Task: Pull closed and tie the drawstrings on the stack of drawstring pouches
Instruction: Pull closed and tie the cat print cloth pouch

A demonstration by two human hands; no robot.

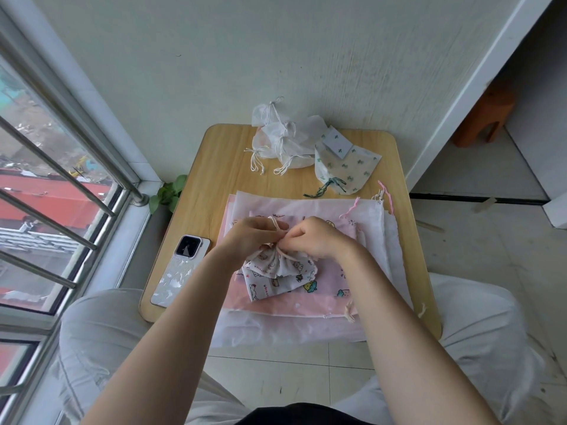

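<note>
— So, where is the pouch being worked on?

— At the centre of the frame, a small white printed pouch (pixel 277 271) with cartoon animals lies on top of the flat stack of pouches (pixel 310 305), its mouth gathered into pleats at its upper end.

— And the hands?

— Both meet right at that gathered mouth. The left hand (pixel 254 233) has its fingers curled round the pale drawstring (pixel 276 225), which loops up over its knuckles. The right hand (pixel 317 237) pinches the same cord just beside it, fingertips nearly touching those of the left.

— What is the stack made of?

— Sheer white and pink pouches lying flat, spread across the lower half of the wooden table (pixel 214 167) and hanging a little over its near edge. Pink cords (pixel 385 191) trail from the stack's upper right corner.

— Anything toward the top of the frame?

— A heap of white pouches (pixel 280 139), mouths gathered and cords knotted, sits at the table's far edge. Just right of it lies a green-sprigged pouch (pixel 343 167) with a dark green cord, also drawn closed.

— And to the left?

— A phone (pixel 181 269) lies face down near the table's left edge, apart from the stack. Beyond the table, a few green leaves (pixel 168 193) show beside the window rails (pixel 61 179).
</note>
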